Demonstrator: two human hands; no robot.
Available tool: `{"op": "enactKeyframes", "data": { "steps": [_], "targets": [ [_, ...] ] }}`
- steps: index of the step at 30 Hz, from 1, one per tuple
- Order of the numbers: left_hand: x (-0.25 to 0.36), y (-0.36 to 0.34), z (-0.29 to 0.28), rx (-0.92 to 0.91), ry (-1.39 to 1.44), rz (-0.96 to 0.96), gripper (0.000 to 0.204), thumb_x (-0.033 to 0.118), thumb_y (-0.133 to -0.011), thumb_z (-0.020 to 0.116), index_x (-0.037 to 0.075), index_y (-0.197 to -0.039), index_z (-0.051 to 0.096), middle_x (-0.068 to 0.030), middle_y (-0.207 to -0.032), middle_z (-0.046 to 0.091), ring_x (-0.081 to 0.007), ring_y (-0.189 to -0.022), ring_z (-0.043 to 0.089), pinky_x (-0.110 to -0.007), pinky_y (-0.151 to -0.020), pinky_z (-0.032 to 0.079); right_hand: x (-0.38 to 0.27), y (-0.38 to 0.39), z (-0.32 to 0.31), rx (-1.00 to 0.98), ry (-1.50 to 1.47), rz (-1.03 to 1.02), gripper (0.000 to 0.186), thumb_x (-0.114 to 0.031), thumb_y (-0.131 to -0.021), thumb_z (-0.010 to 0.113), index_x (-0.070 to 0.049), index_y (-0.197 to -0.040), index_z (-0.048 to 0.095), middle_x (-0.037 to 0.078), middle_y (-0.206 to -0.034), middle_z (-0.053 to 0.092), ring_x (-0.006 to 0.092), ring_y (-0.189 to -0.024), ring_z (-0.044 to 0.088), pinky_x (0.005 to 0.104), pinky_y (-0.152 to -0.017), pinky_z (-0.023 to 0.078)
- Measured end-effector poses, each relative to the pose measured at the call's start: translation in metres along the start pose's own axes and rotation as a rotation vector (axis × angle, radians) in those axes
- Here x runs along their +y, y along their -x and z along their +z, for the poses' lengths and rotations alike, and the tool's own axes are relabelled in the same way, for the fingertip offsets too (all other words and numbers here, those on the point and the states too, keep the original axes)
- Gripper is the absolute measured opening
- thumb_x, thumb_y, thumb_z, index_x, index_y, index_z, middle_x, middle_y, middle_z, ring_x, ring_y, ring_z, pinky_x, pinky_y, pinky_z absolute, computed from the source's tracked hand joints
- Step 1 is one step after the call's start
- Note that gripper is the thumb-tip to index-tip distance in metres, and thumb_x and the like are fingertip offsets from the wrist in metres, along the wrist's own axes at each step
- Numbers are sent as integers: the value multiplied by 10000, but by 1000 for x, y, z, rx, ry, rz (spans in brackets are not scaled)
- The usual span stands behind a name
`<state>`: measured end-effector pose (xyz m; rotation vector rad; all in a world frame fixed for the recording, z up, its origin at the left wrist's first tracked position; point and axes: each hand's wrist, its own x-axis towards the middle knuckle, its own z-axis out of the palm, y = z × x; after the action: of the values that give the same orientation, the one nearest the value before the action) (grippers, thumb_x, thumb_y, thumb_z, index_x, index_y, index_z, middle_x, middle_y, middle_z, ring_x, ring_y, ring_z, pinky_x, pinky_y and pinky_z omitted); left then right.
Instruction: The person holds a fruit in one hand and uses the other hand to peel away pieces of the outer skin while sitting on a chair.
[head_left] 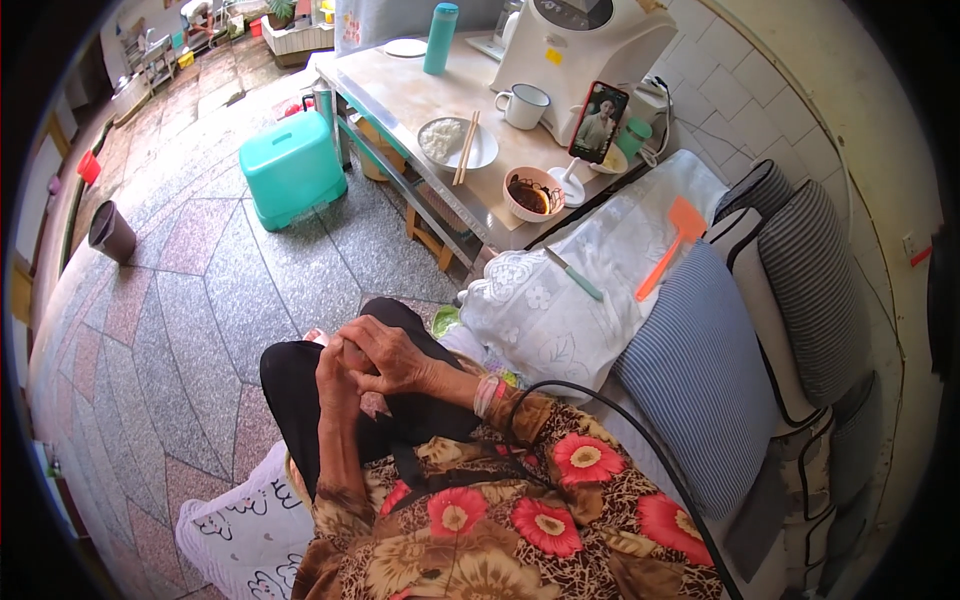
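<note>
My right hand is wrapped over the fingers of my left hand, both resting just above my black-trousered knees. The left fingers are bent and partly hidden; I cannot see whether anything is inside them. Ahead on the table are a white bowl of rice with chopsticks across it, a pink bowl of dark sauce, an enamel mug and a phone on a stand. A green-handled knife and an orange spatula lie on the lace cloth to the right.
A turquoise plastic stool stands on the tiled floor left of the table, and a dark bin farther left. A white appliance and turquoise bottle sit on the table. Striped cushions line my right side. A black cable crosses my lap.
</note>
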<state>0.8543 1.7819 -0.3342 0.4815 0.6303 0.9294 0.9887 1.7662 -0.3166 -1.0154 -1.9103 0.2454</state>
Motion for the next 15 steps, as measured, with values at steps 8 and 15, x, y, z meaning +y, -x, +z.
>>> {"op": "enactKeyframes", "data": {
  "steps": [8,15],
  "targets": [
    [-4,-4,-3,122,48,54,241,296,-815,526,73,-906,521,-11,-764,512,-122,-668,511,-254,-618,434,1,1,5,-75,74,44,531,-230,-690,670,25,-1103,453,166,-970,522,312,-862,560,368,-714,491],
    [-9,-7,-8,64,8,155,230,303,-849,526,95,-941,493,-3,-833,518,-103,-729,518,-237,-652,438,1,2,10,-95,35,142,525,-219,-690,659,19,-1105,443,174,-905,535,334,-770,580,376,-666,493]
  ]
}}
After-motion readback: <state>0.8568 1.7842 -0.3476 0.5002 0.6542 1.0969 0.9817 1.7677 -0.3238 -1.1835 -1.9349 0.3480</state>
